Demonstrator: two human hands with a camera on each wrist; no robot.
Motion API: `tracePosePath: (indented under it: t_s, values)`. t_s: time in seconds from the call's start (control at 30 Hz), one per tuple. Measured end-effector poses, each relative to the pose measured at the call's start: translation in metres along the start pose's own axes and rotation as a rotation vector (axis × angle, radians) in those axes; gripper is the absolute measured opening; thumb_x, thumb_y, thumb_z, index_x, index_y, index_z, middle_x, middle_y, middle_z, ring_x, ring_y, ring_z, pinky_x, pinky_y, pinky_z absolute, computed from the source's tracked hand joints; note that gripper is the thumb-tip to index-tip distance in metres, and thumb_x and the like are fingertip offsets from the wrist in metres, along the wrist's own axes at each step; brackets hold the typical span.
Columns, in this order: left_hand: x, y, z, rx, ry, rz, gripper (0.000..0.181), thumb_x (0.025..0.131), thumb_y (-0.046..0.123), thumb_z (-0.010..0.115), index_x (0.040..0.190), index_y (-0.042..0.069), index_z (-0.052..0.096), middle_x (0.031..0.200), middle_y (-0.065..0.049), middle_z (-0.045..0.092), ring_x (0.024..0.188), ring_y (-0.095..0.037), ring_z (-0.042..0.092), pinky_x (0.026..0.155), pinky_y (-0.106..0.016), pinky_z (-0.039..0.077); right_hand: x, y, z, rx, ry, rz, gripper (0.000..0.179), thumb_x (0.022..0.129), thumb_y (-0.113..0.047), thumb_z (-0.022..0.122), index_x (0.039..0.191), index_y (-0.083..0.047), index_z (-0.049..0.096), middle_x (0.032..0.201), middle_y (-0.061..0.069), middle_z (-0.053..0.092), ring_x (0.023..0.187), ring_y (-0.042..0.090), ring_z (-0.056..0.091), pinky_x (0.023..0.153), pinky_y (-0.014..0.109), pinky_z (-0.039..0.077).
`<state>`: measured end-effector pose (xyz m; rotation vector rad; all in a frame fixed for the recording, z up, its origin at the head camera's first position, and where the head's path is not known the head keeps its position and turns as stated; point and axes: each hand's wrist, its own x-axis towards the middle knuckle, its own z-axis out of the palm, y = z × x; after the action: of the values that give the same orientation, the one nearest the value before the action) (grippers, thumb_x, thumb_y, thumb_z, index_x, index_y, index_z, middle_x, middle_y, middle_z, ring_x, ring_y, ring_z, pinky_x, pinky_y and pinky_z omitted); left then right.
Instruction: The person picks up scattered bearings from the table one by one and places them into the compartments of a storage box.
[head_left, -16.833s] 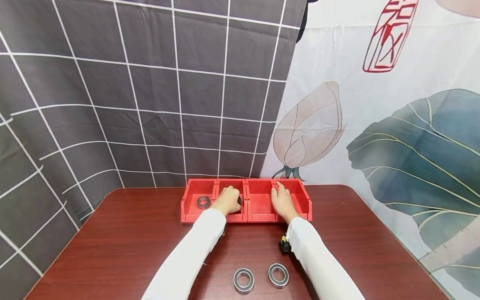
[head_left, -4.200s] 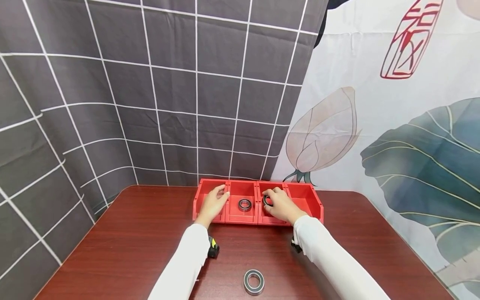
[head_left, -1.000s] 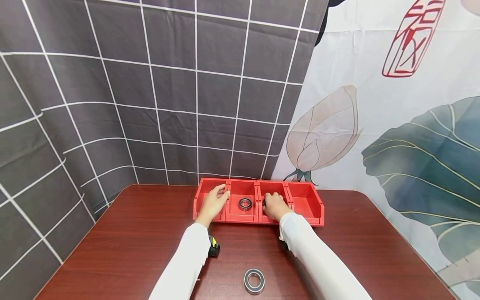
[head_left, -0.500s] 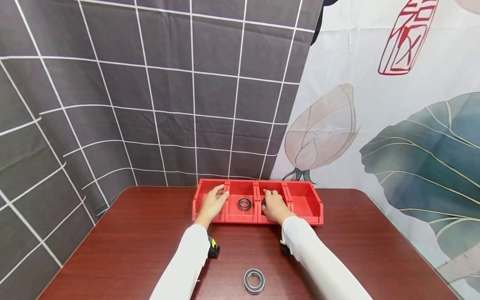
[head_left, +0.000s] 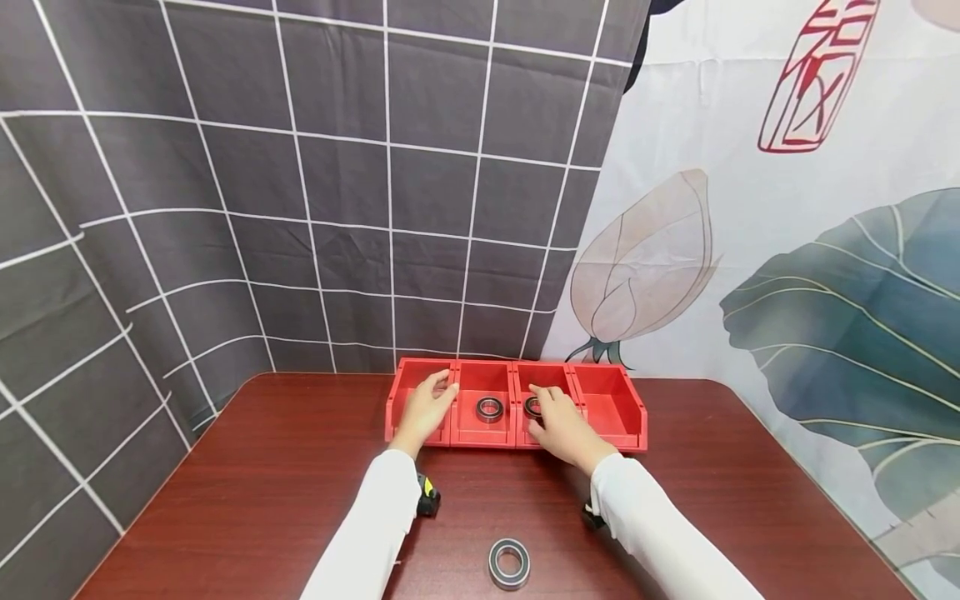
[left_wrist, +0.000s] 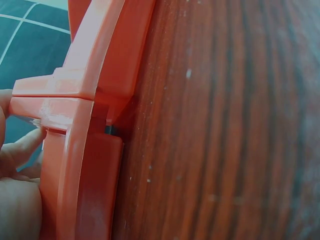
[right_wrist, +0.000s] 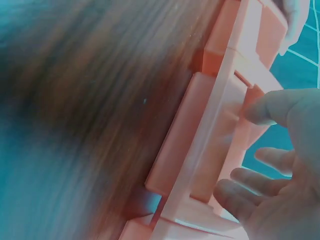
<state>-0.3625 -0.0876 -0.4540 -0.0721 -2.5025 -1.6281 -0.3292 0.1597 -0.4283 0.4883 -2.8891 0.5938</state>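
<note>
A row of several red bins (head_left: 612, 412) stands at the back of the table. One bearing (head_left: 490, 418) lies flat in the second bin from the left. In the third bin sits another bearing (head_left: 529, 407), partly covered by my right hand (head_left: 564, 425). That hand's fingers are spread and loosely bent over the bin, holding nothing; the right wrist view shows the fingers (right_wrist: 235, 197) apart at the bin's wall. My left hand (head_left: 424, 412) reaches over the leftmost bin, fingers relaxed near its right-hand divider, and hides part of that bin's inside.
A third bearing (head_left: 509, 581) lies on the dark red wooden table (head_left: 247, 492) near the front, between the forearms. Small black wrist devices (head_left: 428, 498) are under the sleeves. A grey checked cloth (head_left: 315, 208) and a white printed cloth hang behind the table.
Over the last half second my right hand lets go of the bearing in the third bin and draws back right. Earlier, two bearings lay on the table; now one does. The left hand stays still lately.
</note>
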Motion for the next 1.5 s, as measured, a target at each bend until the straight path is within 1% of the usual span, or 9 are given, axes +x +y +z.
tracePosePath:
  t_s: [0.23, 0.33, 0.57, 0.7, 0.83, 0.97, 1.2, 1.37, 1.5]
  values:
    - [0.000, -0.001, 0.000, 0.001, 0.001, 0.010, 0.053, 0.094, 0.031, 0.061, 0.142, 0.012, 0.048, 0.133, -0.013, 0.057, 0.119, -0.030, 0.057, 0.095, -0.045, 0.049, -0.016, 0.000, -0.007, -0.006, 0.028, -0.070, 0.062, 0.086, -0.017, 0.069, 0.141, -0.004, 0.044, 0.125, 0.014, 0.051, 0.112, 0.027, 0.050, 0.097, 0.046, 0.048]
    - [-0.001, 0.001, -0.001, 0.000, 0.000, 0.012, 0.052, 0.095, 0.030, 0.061, 0.142, 0.012, 0.048, 0.133, -0.013, 0.057, 0.119, -0.030, 0.057, 0.096, -0.045, 0.049, -0.022, 0.000, -0.010, 0.000, 0.054, -0.137, 0.060, 0.085, -0.017, 0.070, 0.140, -0.006, 0.047, 0.125, 0.012, 0.053, 0.113, 0.027, 0.052, 0.097, 0.046, 0.048]
    - [-0.002, 0.003, -0.001, -0.001, 0.000, 0.004, 0.053, 0.094, 0.030, 0.061, 0.142, 0.012, 0.048, 0.134, -0.012, 0.057, 0.120, -0.030, 0.057, 0.096, -0.045, 0.048, -0.038, -0.001, -0.013, -0.012, 0.078, -0.323, 0.051, 0.086, -0.023, 0.071, 0.135, -0.020, 0.055, 0.127, -0.002, 0.057, 0.116, 0.016, 0.052, 0.096, 0.041, 0.049]
    - [-0.002, 0.003, -0.001, 0.000, 0.000, 0.000, 0.053, 0.094, 0.031, 0.062, 0.142, 0.013, 0.048, 0.134, -0.012, 0.057, 0.120, -0.030, 0.057, 0.096, -0.045, 0.048, -0.045, -0.003, -0.015, -0.010, 0.085, -0.403, 0.046, 0.087, -0.025, 0.070, 0.131, -0.021, 0.058, 0.126, -0.004, 0.057, 0.116, 0.015, 0.053, 0.097, 0.041, 0.048]
    - [-0.001, 0.002, -0.002, -0.008, -0.005, -0.001, 0.054, 0.094, 0.031, 0.062, 0.142, 0.013, 0.048, 0.133, -0.012, 0.057, 0.120, -0.030, 0.057, 0.095, -0.045, 0.049, -0.050, -0.007, -0.016, -0.015, 0.071, -0.479, 0.041, 0.088, -0.028, 0.068, 0.128, -0.019, 0.061, 0.123, -0.006, 0.059, 0.116, 0.012, 0.053, 0.098, 0.038, 0.047]
    - [-0.001, 0.000, -0.002, -0.019, -0.013, 0.004, 0.053, 0.094, 0.030, 0.062, 0.142, 0.011, 0.048, 0.133, -0.013, 0.057, 0.120, -0.031, 0.057, 0.095, -0.046, 0.049, -0.056, -0.012, -0.015, -0.029, 0.018, -0.548, 0.037, 0.089, -0.031, 0.067, 0.123, -0.018, 0.063, 0.118, -0.010, 0.061, 0.113, 0.009, 0.054, 0.098, 0.034, 0.047]
    - [0.000, -0.001, -0.002, -0.028, -0.022, 0.018, 0.053, 0.094, 0.030, 0.062, 0.141, 0.010, 0.048, 0.133, -0.014, 0.057, 0.119, -0.032, 0.057, 0.094, -0.045, 0.050, -0.072, -0.023, -0.008, 0.003, -0.107, -0.615, 0.036, 0.089, -0.037, 0.067, 0.120, -0.019, 0.065, 0.111, -0.011, 0.061, 0.104, 0.005, 0.054, 0.093, 0.029, 0.048]
    - [0.000, -0.001, -0.002, -0.042, -0.028, 0.008, 0.054, 0.094, 0.032, 0.062, 0.141, 0.011, 0.048, 0.134, -0.013, 0.056, 0.120, -0.031, 0.056, 0.095, -0.045, 0.049, -0.085, -0.031, 0.000, 0.018, -0.190, -0.677, 0.043, 0.089, -0.048, 0.064, 0.121, -0.020, 0.064, 0.111, -0.011, 0.061, 0.105, 0.003, 0.053, 0.091, 0.025, 0.048]
    - [0.001, -0.001, -0.003, -0.048, -0.030, 0.006, 0.054, 0.094, 0.031, 0.062, 0.141, 0.010, 0.048, 0.134, -0.013, 0.056, 0.121, -0.031, 0.056, 0.097, -0.045, 0.048, -0.092, -0.036, 0.003, 0.032, -0.259, -0.698, 0.050, 0.087, -0.056, 0.062, 0.123, -0.022, 0.063, 0.113, -0.013, 0.060, 0.104, 0.000, 0.052, 0.089, 0.022, 0.048]
